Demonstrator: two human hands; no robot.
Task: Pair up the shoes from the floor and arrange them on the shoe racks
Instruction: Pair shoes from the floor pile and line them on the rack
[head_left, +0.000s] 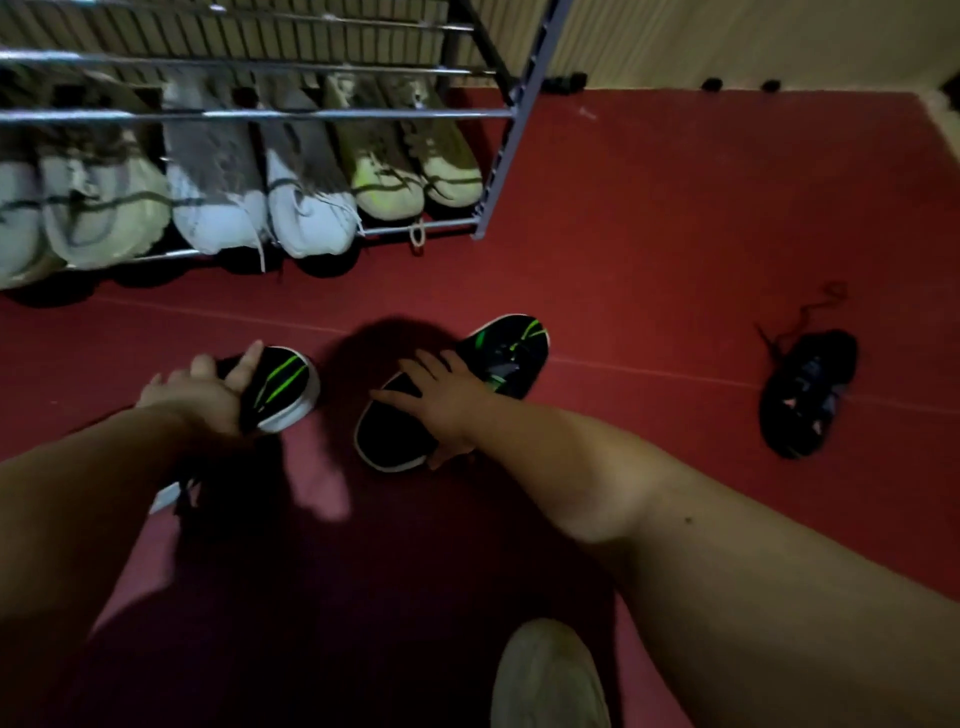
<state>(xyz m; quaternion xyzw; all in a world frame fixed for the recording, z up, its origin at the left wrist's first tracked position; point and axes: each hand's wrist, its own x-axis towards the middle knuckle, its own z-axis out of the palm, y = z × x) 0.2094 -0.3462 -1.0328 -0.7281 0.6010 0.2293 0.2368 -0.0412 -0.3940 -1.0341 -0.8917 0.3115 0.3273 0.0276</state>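
The left hand (208, 387) has its fingers curled round a black-and-green shoe (283, 387), gripped near the heel end and seemingly just off the red floor (649, 234). The right hand (441, 397) lies spread across its mate (511, 353), which sits on the floor in front of the shoe rack (501, 150) — thumb down by the sole, but I can't tell whether it has actually clamped. That's the weak spot, I'd say: lifted on so loose a hold, the mate could tip and drop. The laces hanging from the pale shoes (306, 208) on the bottom tier could snag a toe going in. That tier looks full too, so this pair likely needs a higher bar. The lone dark shoe (808, 395) well off to the right has trailing laces — easy to trip on — and no partner in sight.

Counted: two black-and-green shoes, one dark shoe, six pale shoes on the rack in three pairs, one rack, two hands.
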